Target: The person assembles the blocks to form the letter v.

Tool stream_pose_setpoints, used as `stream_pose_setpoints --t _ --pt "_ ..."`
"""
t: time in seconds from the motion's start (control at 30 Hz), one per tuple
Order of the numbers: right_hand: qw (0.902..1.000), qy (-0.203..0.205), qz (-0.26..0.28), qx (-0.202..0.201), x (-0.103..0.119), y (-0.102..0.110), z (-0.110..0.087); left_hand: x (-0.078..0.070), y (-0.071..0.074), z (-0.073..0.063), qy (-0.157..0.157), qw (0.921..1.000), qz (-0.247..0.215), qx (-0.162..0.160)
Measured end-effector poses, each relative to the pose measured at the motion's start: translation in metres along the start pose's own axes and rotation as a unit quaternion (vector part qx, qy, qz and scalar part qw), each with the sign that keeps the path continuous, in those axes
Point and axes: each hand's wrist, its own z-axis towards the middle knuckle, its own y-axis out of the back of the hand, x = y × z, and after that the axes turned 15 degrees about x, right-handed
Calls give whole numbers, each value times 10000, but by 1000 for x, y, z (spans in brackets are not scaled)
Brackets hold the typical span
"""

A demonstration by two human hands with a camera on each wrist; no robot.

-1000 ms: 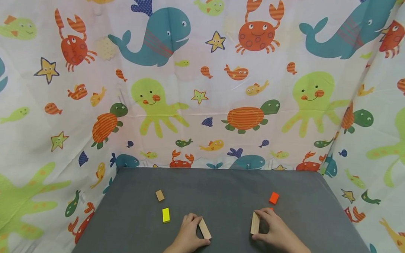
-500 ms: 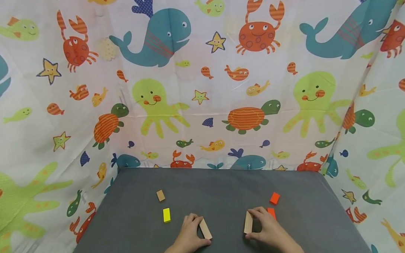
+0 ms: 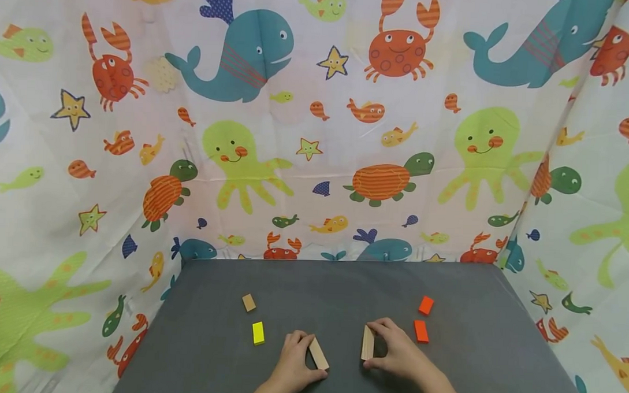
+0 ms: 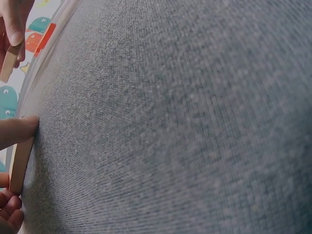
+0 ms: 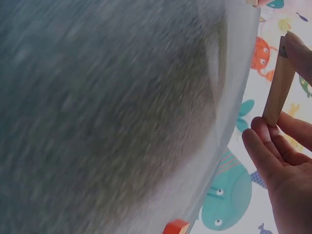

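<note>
My left hand (image 3: pixel 294 360) pinches a long plain wooden block (image 3: pixel 318 354) by its two ends, thumb at the near end and fingers at the far end. In the left wrist view that block (image 4: pixel 20 165) lies right at the grey cloth. My right hand (image 3: pixel 398 352) holds a second plain wooden block (image 3: pixel 368 343) end to end between thumb and fingers, a short gap to the right of the first. Seen from the right wrist, this block (image 5: pixel 279 92) stands out against the curtain, raised off the cloth.
On the grey table (image 3: pixel 337 290), a small tan block (image 3: pixel 249 302) and a yellow block (image 3: pixel 258 333) lie at the left. Two orange-red blocks, one farther back (image 3: pixel 426 305) and one nearer (image 3: pixel 421 331), lie at the right. A sea-animal curtain (image 3: pixel 314 191) surrounds the table's back and sides.
My right hand has moved left with its wooden block, narrowing the gap to the other one and uncovering the nearer orange-red block. The left hand and its block have stayed in place.
</note>
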Motion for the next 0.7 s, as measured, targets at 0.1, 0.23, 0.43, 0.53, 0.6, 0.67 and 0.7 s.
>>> stream_pose_setpoints --t 0.1,0.23,0.43,0.53,0.6,0.67,0.7 --pt "9999 9 67 85 4 -2 4 0 0 1 24 10000 -14 13" --pt "9998 -24 106 190 7 -5 8 0 -1 2 48 10000 -17 9" --pt "9996 -117 111 246 10 -12 15 2 -3 2 63 10000 43 -30" --pt "9991 -189 144 345 14 -15 18 3 -3 0 20 9999 79 -94" --pt "9989 -202 173 398 17 -17 21 3 -4 0 -8 9998 110 -139" --pt "9987 -205 190 428 20 -19 23 3 -4 -1 -29 9998 133 -174" --pt "9987 -200 204 430 21 -20 25 3 -4 0 -18 9998 131 -175"
